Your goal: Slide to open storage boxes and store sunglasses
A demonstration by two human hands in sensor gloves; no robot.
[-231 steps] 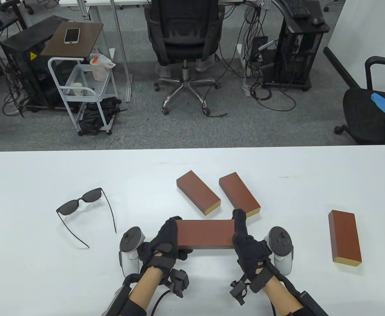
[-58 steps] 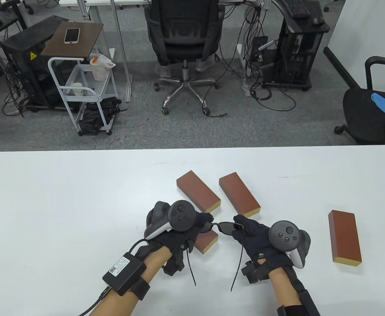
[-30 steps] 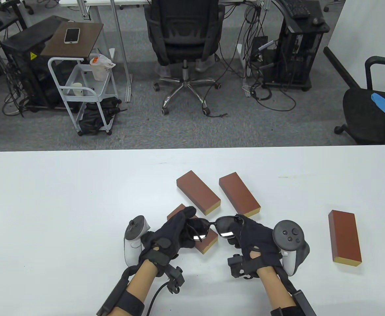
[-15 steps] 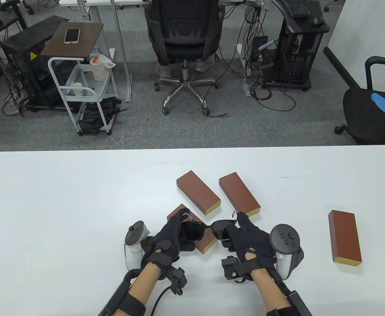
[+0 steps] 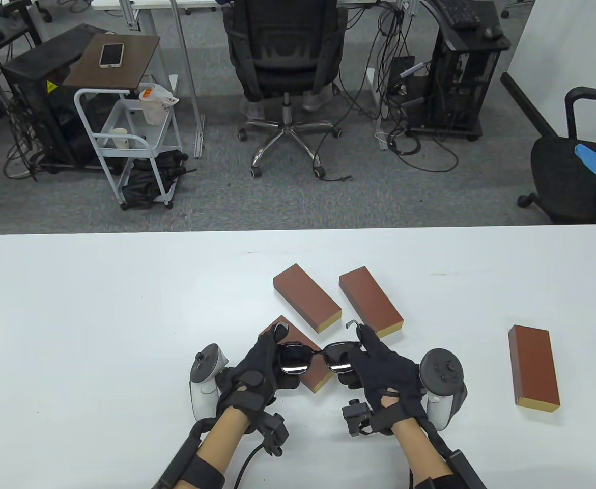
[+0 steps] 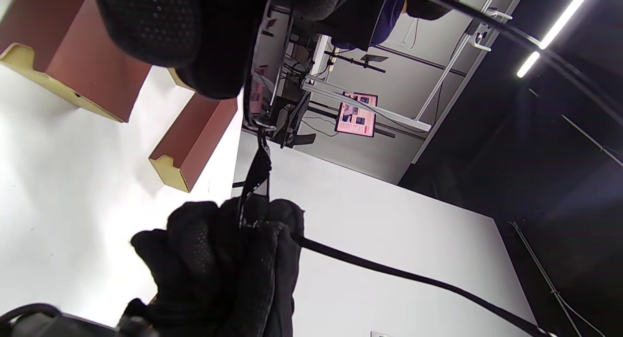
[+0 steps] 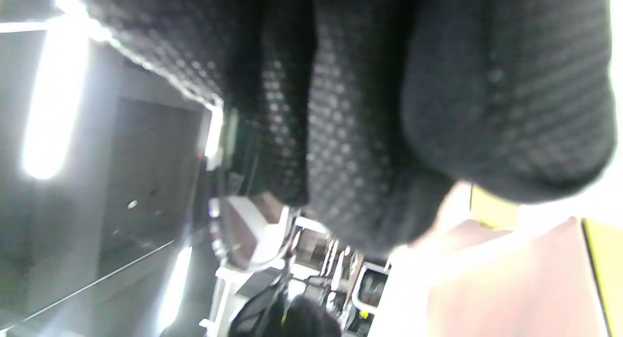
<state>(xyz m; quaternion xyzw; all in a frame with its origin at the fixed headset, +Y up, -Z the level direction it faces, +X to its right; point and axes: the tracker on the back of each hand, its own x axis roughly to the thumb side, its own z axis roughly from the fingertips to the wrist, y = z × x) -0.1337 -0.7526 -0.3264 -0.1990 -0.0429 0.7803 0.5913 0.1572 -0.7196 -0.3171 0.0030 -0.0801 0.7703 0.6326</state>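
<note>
- Left hand [image 5: 264, 369]: black knit sensor glove with a dimpled weave and an oval cut-out on the back.
- Left tracker [image 5: 203, 379]: white body with a grey round top carrying small buttons.
- Left wrist: black strap with a small black camera module [image 5: 276, 435]; a black cable runs along the forearm.
- Right hand [image 5: 379, 372]: matching black glove with the same cut-out.
- Right tracker [image 5: 443, 384]: dark grey round top, white and grey body.
- Right wrist: black camera module [image 5: 355, 416], black forearm straps.

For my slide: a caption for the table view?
Both gloved hands hold sunglasses above a brown box.
</note>
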